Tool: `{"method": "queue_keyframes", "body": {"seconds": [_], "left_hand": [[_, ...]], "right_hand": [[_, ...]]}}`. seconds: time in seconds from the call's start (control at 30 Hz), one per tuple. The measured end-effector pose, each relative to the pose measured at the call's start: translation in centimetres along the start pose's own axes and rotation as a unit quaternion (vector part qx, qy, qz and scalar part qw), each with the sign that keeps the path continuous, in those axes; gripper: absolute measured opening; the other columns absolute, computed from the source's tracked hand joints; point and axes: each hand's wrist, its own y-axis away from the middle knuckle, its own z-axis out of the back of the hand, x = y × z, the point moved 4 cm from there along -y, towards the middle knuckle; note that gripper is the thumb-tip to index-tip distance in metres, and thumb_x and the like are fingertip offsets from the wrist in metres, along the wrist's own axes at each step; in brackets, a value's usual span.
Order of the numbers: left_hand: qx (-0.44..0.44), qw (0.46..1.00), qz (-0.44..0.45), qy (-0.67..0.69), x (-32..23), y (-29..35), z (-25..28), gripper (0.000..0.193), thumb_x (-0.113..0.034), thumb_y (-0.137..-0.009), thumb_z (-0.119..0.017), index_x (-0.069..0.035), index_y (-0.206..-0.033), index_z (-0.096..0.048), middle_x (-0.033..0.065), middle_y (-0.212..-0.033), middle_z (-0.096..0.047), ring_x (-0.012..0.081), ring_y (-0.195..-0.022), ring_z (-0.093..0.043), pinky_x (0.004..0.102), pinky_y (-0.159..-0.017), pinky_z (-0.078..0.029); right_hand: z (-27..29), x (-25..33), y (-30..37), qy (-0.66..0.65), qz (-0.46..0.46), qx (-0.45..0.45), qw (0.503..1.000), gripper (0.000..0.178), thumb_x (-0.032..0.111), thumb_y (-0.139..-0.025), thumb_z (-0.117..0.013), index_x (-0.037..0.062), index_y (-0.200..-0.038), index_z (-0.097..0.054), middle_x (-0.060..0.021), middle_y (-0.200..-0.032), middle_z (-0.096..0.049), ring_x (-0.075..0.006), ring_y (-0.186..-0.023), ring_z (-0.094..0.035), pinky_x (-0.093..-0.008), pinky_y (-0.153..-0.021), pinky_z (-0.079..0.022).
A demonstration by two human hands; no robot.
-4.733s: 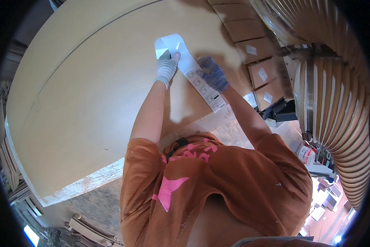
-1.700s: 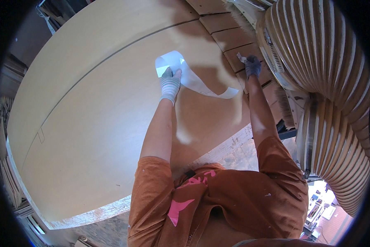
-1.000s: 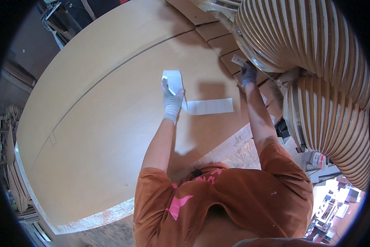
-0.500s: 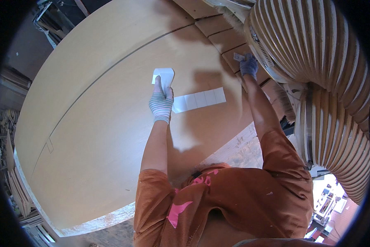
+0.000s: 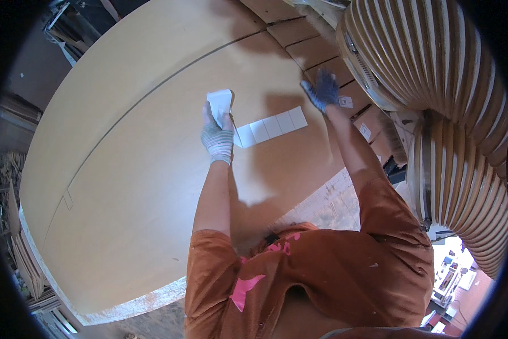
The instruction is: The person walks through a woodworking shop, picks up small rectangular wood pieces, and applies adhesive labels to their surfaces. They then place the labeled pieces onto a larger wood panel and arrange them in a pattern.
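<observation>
The left hand [image 5: 218,135], in a pale knit glove, is closed on the near end of a white strip of label sheets [image 5: 271,127]; the part above the fingers curls upward while the rest lies flat on the large tan board [image 5: 135,169], running rightward as a row of squares; the strip sits in the far middle of the board, just right of a thin curved seam. The right hand [image 5: 320,90], in a blue glove, is raised to the far right with fingers spread apart and nothing in it, near the strip's free end but not touching; beyond it stand brown cartons [image 5: 344,96] and a big ribbed duct [image 5: 434,85]; the person wears an orange shirt [image 5: 321,282].
</observation>
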Motion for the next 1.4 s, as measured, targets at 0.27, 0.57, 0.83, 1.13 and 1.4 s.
{"method": "queue_keyframes", "body": {"seconds": [0.27, 0.57, 0.83, 1.13, 1.4], "left_hand": [[-0.021, 0.999, -0.027, 0.001, 1.0, -0.8, 0.4, 0.057, -0.001, -0.084, -0.052, -0.006, -0.137, -0.031, 0.0095, -0.113, -0.055, 0.0138, -0.087, -0.055, 0.0251, -0.076, -0.047], [-0.059, 0.997, -0.029, -0.033, 0.9, -1.1, 0.8, 0.055, -0.010, -0.083, -0.055, -0.002, -0.134, -0.036, 0.0135, -0.114, -0.057, 0.0171, -0.093, -0.057, 0.0276, -0.085, -0.045], [-0.103, 0.991, -0.067, 0.060, 1.4, -1.9, 1.4, 0.052, -0.005, -0.082, -0.052, -0.004, -0.132, -0.037, 0.0096, -0.116, -0.053, 0.0187, -0.103, -0.051, 0.0293, -0.090, -0.041], [-0.191, 0.960, 0.000, 0.204, 0.1, -3.2, 2.4, 0.044, -0.004, -0.086, -0.047, -0.001, -0.129, -0.039, 0.0113, -0.118, -0.051, 0.0195, -0.104, -0.052, 0.0305, -0.092, -0.041], [0.046, 0.932, 0.027, 0.359, 3.0, -4.4, 2.4, 0.052, -0.036, -0.086, -0.056, 0.004, -0.118, -0.047, 0.0108, -0.097, -0.057, 0.0144, -0.075, -0.056, 0.0291, -0.065, -0.050]], "right_hand": [[0.2, -1.3, -0.9, -0.023, -0.066, 0.025, 0.997, 0.081, 0.062, -0.086, -0.037, 0.0025, -0.140, -0.028, -0.0199, -0.144, -0.027, -0.0328, -0.134, -0.024, -0.0459, -0.109, -0.018], [-0.5, 1.1, -8.3, -0.006, -0.058, -0.033, 0.998, 0.088, 0.067, -0.083, -0.038, 0.0003, -0.139, -0.027, -0.0217, -0.142, -0.030, -0.0348, -0.131, -0.030, -0.0451, -0.107, -0.023], [-0.6, 10.8, -7.2, -0.378, 0.163, 0.094, 0.906, 0.070, 0.052, -0.084, -0.051, 0.0040, -0.134, -0.040, -0.0192, -0.135, -0.042, -0.0315, -0.127, -0.039, -0.0392, -0.106, -0.028], [4.4, 19.2, 9.8, -0.227, 0.344, 0.082, 0.908, 0.045, 0.029, -0.075, -0.070, 0.0066, -0.112, -0.058, -0.0151, -0.105, -0.062, -0.0294, -0.094, -0.060, -0.0378, -0.083, -0.046], [2.7, 19.0, 7.3, -0.604, 0.037, 0.242, 0.758, 0.029, 0.016, -0.076, -0.070, 0.0022, -0.099, -0.060, -0.0068, -0.084, -0.064, -0.0131, -0.074, -0.060, -0.0280, -0.064, -0.050]]}}
